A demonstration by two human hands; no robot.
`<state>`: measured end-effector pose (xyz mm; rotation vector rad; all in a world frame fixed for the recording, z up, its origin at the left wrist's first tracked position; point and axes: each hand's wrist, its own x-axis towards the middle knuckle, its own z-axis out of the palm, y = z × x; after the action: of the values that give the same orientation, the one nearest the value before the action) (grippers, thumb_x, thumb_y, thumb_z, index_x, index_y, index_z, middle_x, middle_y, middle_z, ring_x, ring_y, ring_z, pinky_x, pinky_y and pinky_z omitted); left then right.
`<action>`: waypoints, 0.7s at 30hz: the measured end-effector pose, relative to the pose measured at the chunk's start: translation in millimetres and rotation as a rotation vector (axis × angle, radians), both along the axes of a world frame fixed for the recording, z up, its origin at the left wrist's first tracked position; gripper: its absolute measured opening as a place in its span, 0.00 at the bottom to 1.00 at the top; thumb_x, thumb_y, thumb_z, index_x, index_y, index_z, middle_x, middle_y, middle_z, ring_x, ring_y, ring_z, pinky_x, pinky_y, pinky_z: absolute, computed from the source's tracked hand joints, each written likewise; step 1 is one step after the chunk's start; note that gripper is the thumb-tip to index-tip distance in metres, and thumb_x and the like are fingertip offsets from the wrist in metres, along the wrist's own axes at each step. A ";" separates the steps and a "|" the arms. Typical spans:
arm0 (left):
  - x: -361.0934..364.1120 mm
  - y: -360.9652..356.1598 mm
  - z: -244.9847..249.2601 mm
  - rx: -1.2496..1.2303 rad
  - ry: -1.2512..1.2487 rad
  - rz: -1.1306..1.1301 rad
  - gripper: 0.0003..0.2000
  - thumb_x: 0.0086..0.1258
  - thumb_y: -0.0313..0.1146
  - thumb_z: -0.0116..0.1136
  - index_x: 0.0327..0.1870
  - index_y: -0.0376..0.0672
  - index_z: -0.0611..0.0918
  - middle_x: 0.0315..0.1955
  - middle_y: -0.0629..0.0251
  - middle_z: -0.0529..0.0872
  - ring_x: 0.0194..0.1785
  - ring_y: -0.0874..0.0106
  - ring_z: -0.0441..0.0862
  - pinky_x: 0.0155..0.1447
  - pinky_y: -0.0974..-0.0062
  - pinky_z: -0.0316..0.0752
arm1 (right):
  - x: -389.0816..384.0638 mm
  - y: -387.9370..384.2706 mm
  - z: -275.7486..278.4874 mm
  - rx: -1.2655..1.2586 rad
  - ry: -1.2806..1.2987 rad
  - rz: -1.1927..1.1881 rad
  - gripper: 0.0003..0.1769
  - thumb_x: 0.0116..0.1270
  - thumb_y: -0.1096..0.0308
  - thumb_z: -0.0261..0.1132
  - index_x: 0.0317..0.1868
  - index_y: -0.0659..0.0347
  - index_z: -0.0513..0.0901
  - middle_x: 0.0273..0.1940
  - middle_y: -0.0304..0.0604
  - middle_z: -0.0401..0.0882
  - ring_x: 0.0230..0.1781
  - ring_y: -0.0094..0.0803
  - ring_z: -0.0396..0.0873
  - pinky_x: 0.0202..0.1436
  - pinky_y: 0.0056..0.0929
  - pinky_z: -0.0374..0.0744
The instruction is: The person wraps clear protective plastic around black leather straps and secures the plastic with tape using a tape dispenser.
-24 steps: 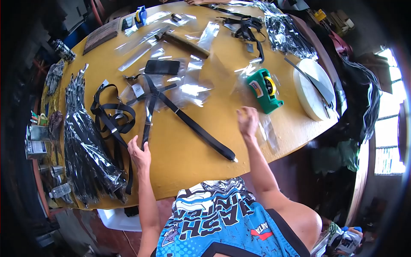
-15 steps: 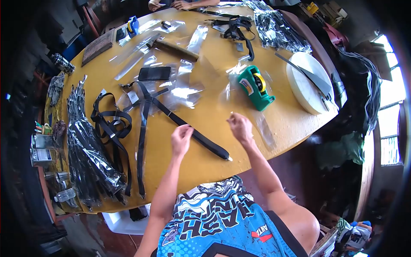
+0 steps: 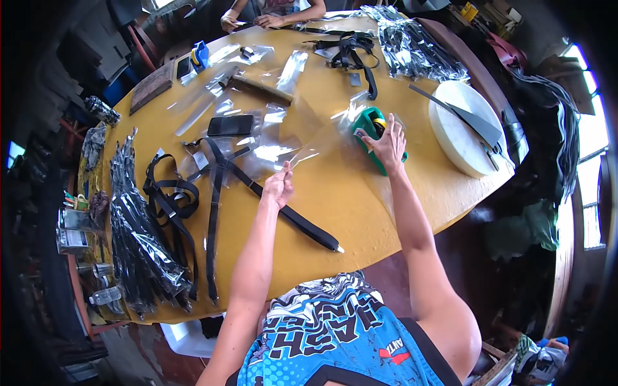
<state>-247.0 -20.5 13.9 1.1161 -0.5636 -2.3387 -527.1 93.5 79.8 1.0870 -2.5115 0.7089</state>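
My left hand (image 3: 279, 186) pinches the corner of a clear plastic bag (image 3: 322, 145) and holds it up above the yellow table (image 3: 347, 212). My right hand (image 3: 388, 143) rests flat on the green tape dispenser (image 3: 368, 123), fingers spread. Black suspenders (image 3: 222, 168) lie spread in a Y under my left forearm, one strap (image 3: 309, 231) running toward the table's near edge.
A phone (image 3: 230, 125), loose clear bags and a hammer (image 3: 254, 80) lie beyond. Bagged suspenders are piled at the left edge (image 3: 138, 238) and far right (image 3: 415, 48). A white round block (image 3: 460, 128) with a blade sits right. Another person's hands (image 3: 257, 19) work at the far end.
My left hand left the suspender strap, moved right and lifted a clear bag. My right hand reached forward from the table's near side onto the tape dispenser.
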 end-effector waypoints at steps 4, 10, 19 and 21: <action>2.7 -9.6 5.3 -0.080 0.025 0.013 0.09 0.65 0.42 0.60 0.34 0.47 0.80 0.24 0.76 0.78 0.22 0.84 0.73 0.24 0.86 0.69 | -20.8 -17.1 -9.1 0.026 -0.196 0.012 0.49 0.40 0.41 0.74 0.58 0.61 0.68 0.50 0.54 0.70 0.51 0.49 0.71 0.54 0.42 0.70; 2.0 -8.0 22.1 -0.101 -0.047 0.168 0.06 0.71 0.37 0.50 0.40 0.47 0.77 0.33 0.69 0.81 0.30 0.80 0.78 0.31 0.85 0.72 | -19.6 -14.1 -8.5 -0.077 -0.236 0.045 0.44 0.37 0.43 0.76 0.51 0.62 0.74 0.45 0.53 0.74 0.48 0.47 0.74 0.52 0.40 0.73; 75.9 -34.5 62.0 -0.335 0.008 0.559 0.10 0.65 0.36 0.53 0.38 0.39 0.79 0.36 0.61 0.84 0.35 0.75 0.80 0.40 0.81 0.74 | -25.8 -16.5 -17.4 -0.084 -0.244 0.053 0.42 0.39 0.49 0.75 0.54 0.61 0.72 0.48 0.54 0.74 0.51 0.47 0.73 0.54 0.40 0.73; 104.0 -39.2 73.3 -0.377 0.013 0.655 0.10 0.64 0.35 0.54 0.38 0.38 0.79 0.34 0.62 0.84 0.36 0.75 0.80 0.41 0.80 0.74 | -26.4 -17.1 -20.3 -0.092 -0.227 0.057 0.44 0.38 0.45 0.76 0.54 0.61 0.72 0.48 0.54 0.73 0.50 0.48 0.73 0.53 0.41 0.72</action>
<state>-142.9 -59.7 87.2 0.9260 -0.5085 -1.5978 -553.6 76.4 59.5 1.1049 -2.6116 1.0047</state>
